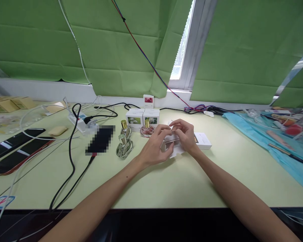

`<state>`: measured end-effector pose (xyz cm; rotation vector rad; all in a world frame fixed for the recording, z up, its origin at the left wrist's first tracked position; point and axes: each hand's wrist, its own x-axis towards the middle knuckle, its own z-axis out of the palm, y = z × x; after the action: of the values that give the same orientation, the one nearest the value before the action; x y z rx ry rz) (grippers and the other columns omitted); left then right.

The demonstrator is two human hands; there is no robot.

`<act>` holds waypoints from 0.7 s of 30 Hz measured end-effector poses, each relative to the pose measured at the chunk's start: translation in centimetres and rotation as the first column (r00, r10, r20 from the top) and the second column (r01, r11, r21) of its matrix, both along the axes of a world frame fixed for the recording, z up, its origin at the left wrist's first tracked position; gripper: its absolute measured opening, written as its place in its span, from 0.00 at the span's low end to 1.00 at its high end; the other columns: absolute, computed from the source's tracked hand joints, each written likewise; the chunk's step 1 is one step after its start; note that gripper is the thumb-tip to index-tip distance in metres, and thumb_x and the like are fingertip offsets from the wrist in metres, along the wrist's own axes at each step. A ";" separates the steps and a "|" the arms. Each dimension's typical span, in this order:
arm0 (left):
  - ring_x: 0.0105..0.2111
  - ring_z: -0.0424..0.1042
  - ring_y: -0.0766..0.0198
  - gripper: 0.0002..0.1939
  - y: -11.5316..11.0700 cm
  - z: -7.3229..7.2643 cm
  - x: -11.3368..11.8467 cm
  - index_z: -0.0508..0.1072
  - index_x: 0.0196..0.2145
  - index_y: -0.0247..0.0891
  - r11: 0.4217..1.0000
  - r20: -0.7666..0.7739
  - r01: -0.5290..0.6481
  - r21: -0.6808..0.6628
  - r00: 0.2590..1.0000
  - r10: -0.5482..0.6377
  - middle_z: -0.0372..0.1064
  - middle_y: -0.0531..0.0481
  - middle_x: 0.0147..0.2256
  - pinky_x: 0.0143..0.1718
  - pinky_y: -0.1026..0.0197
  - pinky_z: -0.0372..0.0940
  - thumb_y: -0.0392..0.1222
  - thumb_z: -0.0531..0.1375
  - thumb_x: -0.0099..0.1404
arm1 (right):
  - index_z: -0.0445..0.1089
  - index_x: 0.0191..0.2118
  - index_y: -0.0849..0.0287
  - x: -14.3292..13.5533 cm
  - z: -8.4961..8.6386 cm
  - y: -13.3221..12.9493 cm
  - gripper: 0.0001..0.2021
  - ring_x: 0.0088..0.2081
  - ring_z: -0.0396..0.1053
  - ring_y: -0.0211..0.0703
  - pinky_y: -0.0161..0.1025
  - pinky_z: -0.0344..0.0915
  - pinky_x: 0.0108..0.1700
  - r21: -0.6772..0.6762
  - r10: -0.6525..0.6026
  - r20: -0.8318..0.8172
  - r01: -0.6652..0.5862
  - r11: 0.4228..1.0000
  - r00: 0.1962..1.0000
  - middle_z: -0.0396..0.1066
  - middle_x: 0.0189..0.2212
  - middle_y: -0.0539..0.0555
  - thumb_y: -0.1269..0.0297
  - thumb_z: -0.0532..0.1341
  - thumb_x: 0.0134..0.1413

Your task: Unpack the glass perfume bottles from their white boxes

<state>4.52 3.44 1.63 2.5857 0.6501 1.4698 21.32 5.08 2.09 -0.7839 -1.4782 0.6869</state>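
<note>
Both my hands are closed around a small white carton [177, 151] with its flaps loose, over the middle of the table. My left hand [155, 144] grips its left side, thumb low and fingers curled over the top. My right hand [184, 134] pinches the upper edge from the right. Fingers hide much of the carton. A white box [203, 140] with a picture lies just right of my right hand. Left of my hands stand a pink perfume bottle [146, 130] and two clear perfume bottles, one with a silver-green cap [124, 148], one with a gold cap [126, 129].
White picture boxes [134, 118] stand behind the bottles. To the left lie phones [20, 158], a pixelated dark device [100, 139], a power strip [77, 121] and loose cables [71, 151]. A blue sheet [265, 144] with clutter and a pen covers the right.
</note>
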 end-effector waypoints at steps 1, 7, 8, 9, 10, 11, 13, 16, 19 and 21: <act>0.52 0.69 0.54 0.15 -0.1 0.0 0.0 0.66 0.48 0.41 1.000 -0.021 0.001 -0.016 1.000 -0.001 0.66 0.41 0.50 0.50 0.50 0.69 0.35 0.61 0.64 | 0.72 0.33 0.57 0.1 0.1 -0.1 0.09 0.21 0.61 0.37 0.37 0.55 0.27 -0.010 0.007 -0.005 -0.007 1.000 1.000 0.65 0.17 0.45 0.68 0.57 0.44; 0.53 0.69 0.53 0.19 -0.3 0.0 0.1 0.67 0.52 0.41 0.993 -0.074 0.027 -0.116 0.997 -0.036 0.63 0.41 0.52 0.53 0.49 0.69 0.41 0.63 0.64 | 0.72 0.35 0.56 0.4 0.5 -0.2 0.10 0.21 0.58 0.37 0.37 0.54 0.28 -0.055 0.070 -0.048 -0.073 0.996 0.996 0.63 0.16 0.43 0.68 0.58 0.44; 0.53 0.69 0.53 0.19 -0.3 -0.1 0.1 0.67 0.52 0.41 0.991 -0.081 0.023 -0.131 0.996 -0.034 0.63 0.41 0.52 0.52 0.49 0.69 0.41 0.62 0.64 | 0.72 0.35 0.56 0.4 0.5 -0.2 0.10 0.21 0.58 0.36 0.37 0.54 0.28 -0.060 0.079 -0.054 -0.083 0.995 0.995 0.62 0.16 0.43 0.69 0.58 0.44; 0.53 0.69 0.53 0.19 -0.3 -0.1 0.1 0.67 0.53 0.41 0.989 -0.090 0.017 -0.147 0.995 -0.031 0.63 0.41 0.52 0.52 0.49 0.69 0.41 0.62 0.65 | 0.73 0.35 0.56 0.5 0.5 -0.2 0.10 0.21 0.57 0.36 0.37 0.54 0.28 -0.065 0.086 -0.056 -0.089 0.994 0.995 0.62 0.16 0.43 0.69 0.58 0.44; 0.52 0.69 0.53 0.18 -0.4 -0.1 0.0 0.67 0.53 0.42 0.987 -0.099 0.012 -0.162 0.995 -0.029 0.63 0.42 0.52 0.52 0.49 0.69 0.41 0.61 0.65 | 0.73 0.35 0.56 0.5 0.5 -0.1 0.10 0.21 0.56 0.36 0.37 0.53 0.28 -0.069 0.089 -0.058 -0.093 0.993 0.994 0.61 0.16 0.43 0.69 0.58 0.43; 0.52 0.69 0.52 0.18 -0.4 -0.1 0.0 0.67 0.53 0.42 0.984 -0.106 0.009 -0.176 0.994 -0.028 0.64 0.42 0.52 0.51 0.49 0.69 0.40 0.61 0.65 | 0.73 0.34 0.56 0.5 0.4 -0.1 0.10 0.20 0.55 0.36 0.37 0.53 0.28 -0.074 0.091 -0.060 -0.096 0.993 0.994 0.61 0.16 0.43 0.69 0.58 0.43; 0.52 0.69 0.53 0.17 -0.4 -0.2 -0.1 0.68 0.53 0.42 0.980 -0.107 0.017 -0.197 0.993 -0.038 0.64 0.42 0.53 0.51 0.50 0.69 0.39 0.59 0.66 | 0.72 0.34 0.56 0.6 0.4 0.0 0.10 0.20 0.55 0.35 0.37 0.53 0.28 -0.085 0.092 -0.069 -0.098 0.992 0.993 0.60 0.15 0.43 0.69 0.58 0.43; 0.51 0.69 0.54 0.17 -0.4 -0.1 -0.2 0.68 0.53 0.42 0.972 -0.091 0.055 -0.228 0.993 -0.078 0.64 0.43 0.54 0.50 0.51 0.69 0.38 0.58 0.66 | 0.72 0.33 0.56 0.7 0.3 0.1 0.10 0.21 0.54 0.35 0.37 0.52 0.27 -0.102 0.088 -0.086 -0.097 0.990 0.992 0.59 0.15 0.43 0.70 0.58 0.42; 0.50 0.70 0.55 0.18 -0.4 0.2 -0.4 0.68 0.55 0.44 0.949 -0.101 0.076 -0.306 0.989 -0.112 0.64 0.43 0.55 0.43 0.55 0.71 0.39 0.57 0.68 | 0.72 0.32 0.56 0.8 0.2 0.3 0.09 0.21 0.52 0.35 0.36 0.51 0.27 -0.115 0.085 -0.095 -0.096 0.989 0.992 0.56 0.15 0.43 0.69 0.57 0.41; 0.49 0.71 0.56 0.19 -0.4 0.5 -0.5 0.68 0.56 0.44 0.935 -0.123 0.066 -0.348 0.986 -0.115 0.64 0.43 0.55 0.40 0.56 0.71 0.41 0.58 0.68 | 0.71 0.31 0.56 0.8 0.2 0.3 0.09 0.21 0.51 0.35 0.36 0.51 0.27 -0.121 0.088 -0.098 -0.100 0.988 0.991 0.55 0.15 0.42 0.69 0.57 0.40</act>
<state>4.05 3.01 2.12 2.4226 0.7192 1.0429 22.14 5.40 2.29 -0.7718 -1.4049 0.8837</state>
